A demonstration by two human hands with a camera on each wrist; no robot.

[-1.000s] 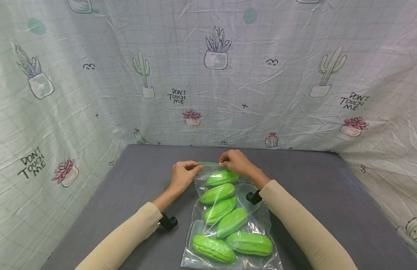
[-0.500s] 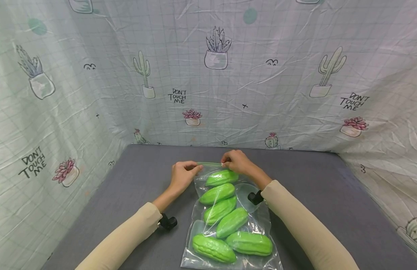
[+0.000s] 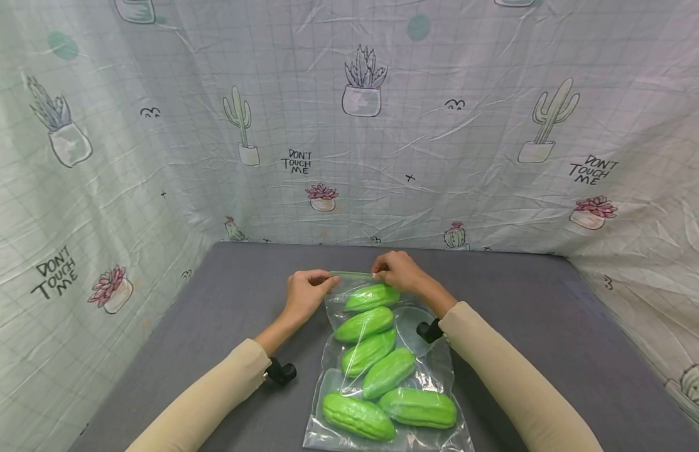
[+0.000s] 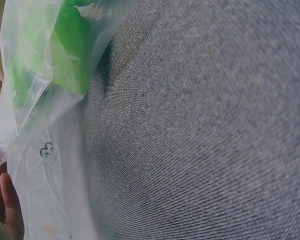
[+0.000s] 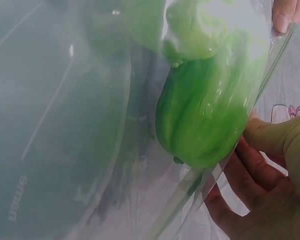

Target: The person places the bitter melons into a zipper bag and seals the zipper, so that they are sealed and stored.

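A clear plastic zip bag (image 3: 329, 380) lies with several green, ridged gourds (image 3: 362, 417) inside; their exact kind is uncertain. Along its far edge runs a green zip strip (image 3: 352, 274). My left hand (image 3: 308, 294) pinches the strip's left end between thumb and fingers. At the right end, my right hand (image 3: 401, 271) pinches a small white slider (image 3: 374, 275). From the right wrist view, one gourd (image 5: 202, 112) presses against the film close to my right hand (image 5: 270, 170). The left wrist view catches only part of my left hand (image 4: 9, 205) beside the bag (image 4: 45, 105).
The bag lies on a dark grey table (image 3: 530, 326). A patterned curtain (image 3: 411, 138) hangs behind and at both sides. Each wrist wears a black camera; the left one (image 3: 281, 371) is just over the table, the right one (image 3: 428, 331) over the bag.
My right hand has slid slightly to the right along the strip with the white slider. My left hand and the gourds stay where they were.
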